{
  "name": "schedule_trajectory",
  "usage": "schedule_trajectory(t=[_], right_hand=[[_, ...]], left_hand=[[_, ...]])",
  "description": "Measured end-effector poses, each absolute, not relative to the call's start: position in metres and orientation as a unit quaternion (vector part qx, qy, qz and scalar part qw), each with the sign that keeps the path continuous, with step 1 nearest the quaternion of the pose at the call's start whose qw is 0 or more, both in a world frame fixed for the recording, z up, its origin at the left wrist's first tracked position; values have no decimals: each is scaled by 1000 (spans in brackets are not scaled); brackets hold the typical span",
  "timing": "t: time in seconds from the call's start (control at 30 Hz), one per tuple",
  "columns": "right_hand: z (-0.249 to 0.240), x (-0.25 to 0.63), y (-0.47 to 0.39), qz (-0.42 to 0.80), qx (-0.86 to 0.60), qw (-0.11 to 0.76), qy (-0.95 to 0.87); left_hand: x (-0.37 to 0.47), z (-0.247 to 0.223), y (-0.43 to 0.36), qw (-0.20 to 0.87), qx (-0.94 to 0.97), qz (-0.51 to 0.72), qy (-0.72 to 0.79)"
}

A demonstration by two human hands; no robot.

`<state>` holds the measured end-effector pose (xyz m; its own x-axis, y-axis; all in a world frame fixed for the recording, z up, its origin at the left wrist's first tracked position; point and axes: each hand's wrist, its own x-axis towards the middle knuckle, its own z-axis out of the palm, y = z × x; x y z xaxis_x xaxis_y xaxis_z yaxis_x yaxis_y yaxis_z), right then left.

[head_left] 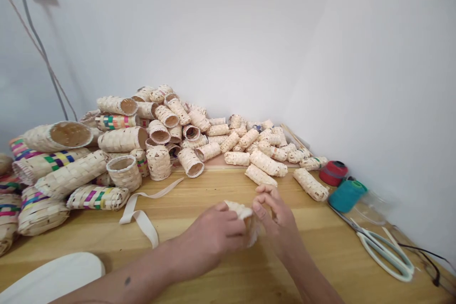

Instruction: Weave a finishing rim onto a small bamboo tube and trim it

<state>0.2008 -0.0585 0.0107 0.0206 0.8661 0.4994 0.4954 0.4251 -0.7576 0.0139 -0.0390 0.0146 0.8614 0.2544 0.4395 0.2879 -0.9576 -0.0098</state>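
My left hand (pixel 217 232) is wrapped around a small pale woven basket (pixel 239 210), which lies tilted above the table with its open end turned to the right. At that open rim is my right hand (pixel 276 218), its thumb and index finger pinched close together while the other fingers curl. Whatever sits in this pinch is too small or blurred to make out. The far side of the basket and part of its body are hidden behind my left fingers.
A heap of open woven baskets (pixel 123 138) rises at the left and back, with several closed ones (pixel 269 164) beyond my hands. A flat strip (pixel 131 211) lies left. Red (pixel 333 173) and teal thread spools (pixel 347 194), scissors (pixel 386 251) are right; a white board (pixel 60 280) is front left.
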Motion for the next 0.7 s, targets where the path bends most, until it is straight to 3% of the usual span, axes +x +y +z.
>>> schedule_trajectory(t=[0.37, 0.7], right_hand=[[11, 198, -69, 192, -428, 625, -623], [17, 186, -81, 265, -368, 660, -599]], left_hand=[[11, 23, -37, -211, -874, -379, -220], [12, 17, -30, -270, -819, -433, -262]])
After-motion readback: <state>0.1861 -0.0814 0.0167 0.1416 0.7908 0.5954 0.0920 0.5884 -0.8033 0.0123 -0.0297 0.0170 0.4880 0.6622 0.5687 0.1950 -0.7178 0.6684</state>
